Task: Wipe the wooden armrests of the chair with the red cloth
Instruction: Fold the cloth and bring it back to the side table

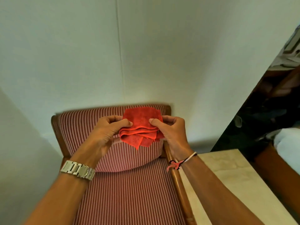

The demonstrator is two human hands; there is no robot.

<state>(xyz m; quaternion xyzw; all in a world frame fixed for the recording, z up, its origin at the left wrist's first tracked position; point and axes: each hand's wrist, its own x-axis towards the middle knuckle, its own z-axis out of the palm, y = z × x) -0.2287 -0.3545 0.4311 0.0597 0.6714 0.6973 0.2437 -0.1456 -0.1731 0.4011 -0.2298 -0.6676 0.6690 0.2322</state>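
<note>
— Steel first, far left: what's on that wrist?

— A metal watch, on the left forearm. Above it the left hand is closed on the left edge of the red cloth, thumb on top and fingers curled underneath.

— So the cloth is off the chair?

— Held up in the air over it, yes. It is folded into several layers, with a corner hanging down towards the seat. Behind it you see the striped backrest of the chair, pink and white, and the seat cushion below.

— And the other side of the cloth?

— The right hand pinches it the same way, thumb pressed on the upper face, fingers under the fold. Both hands are grasping it at once, close together.

— Where are the armrests?

— The right armrest runs under the right forearm, polished brown wood, untouched by the cloth. The left one is mostly hidden by the left arm; only the wooden frame beside the backrest shows.

— Anything on the right wrist?

— A string bracelet, white, black and pink. Just beside the chair stands a pale stone table.
</note>
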